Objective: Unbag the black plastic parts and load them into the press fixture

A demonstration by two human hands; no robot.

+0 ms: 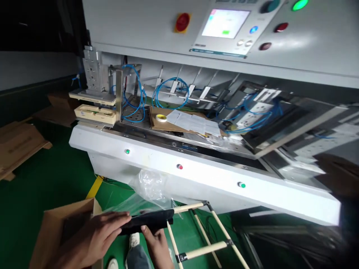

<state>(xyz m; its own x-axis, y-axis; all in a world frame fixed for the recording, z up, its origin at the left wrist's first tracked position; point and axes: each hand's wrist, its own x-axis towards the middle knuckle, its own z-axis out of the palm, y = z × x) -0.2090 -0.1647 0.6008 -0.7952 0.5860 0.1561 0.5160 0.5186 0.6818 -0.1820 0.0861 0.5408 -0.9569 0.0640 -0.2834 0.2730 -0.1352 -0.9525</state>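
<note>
My left hand grips the left end of a flat black piece of material at the bottom of the view, fingers laid along its top. My right hand holds the same piece from below, fingers curled up against its lower edge. A crumpled clear plastic bag lies just behind the black piece. An open cardboard box sits under my left forearm.
A white machine front with green and red buttons stands ahead, with a touchscreen above. A tape roll and papers lie on its bed. A rack of pale tubes stands to the right. Flat cardboard lies on the green floor.
</note>
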